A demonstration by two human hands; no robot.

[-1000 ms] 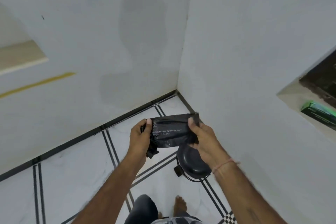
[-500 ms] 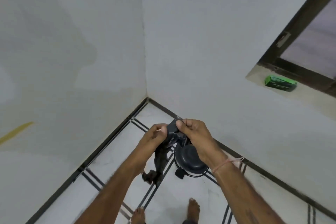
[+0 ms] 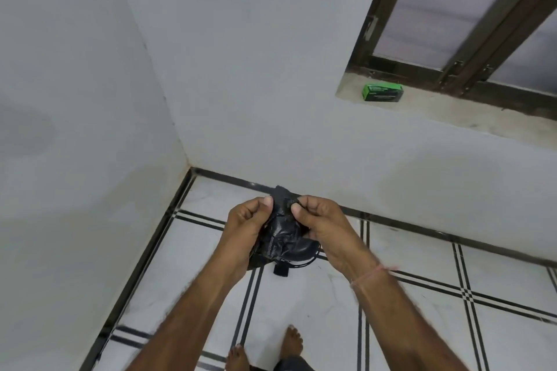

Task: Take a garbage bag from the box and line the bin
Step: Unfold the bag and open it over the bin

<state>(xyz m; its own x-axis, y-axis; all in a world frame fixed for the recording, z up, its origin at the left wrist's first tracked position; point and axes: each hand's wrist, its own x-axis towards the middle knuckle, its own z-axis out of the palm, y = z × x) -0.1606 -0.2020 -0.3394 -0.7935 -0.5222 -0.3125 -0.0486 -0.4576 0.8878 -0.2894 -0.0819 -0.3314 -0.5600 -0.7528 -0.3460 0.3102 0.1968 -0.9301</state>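
Hands: left hand [image 3: 245, 224] & right hand [image 3: 319, 224] pinching crumpled black plastic garbage bag [image 3: 281, 239]; thin, limp, slippery film, so prob. best gripped at mouth edge.

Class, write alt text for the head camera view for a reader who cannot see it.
Both hands, left hand and right hand, pinch a crumpled black garbage bag above a black bin on the tiled floor. A green box sits on the window ledge.

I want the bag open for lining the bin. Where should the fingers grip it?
Judging by its crumpled pose, grip the garbage bag at the top edge poking up between left hand and right hand, thumbs from above, and rub the layers apart.
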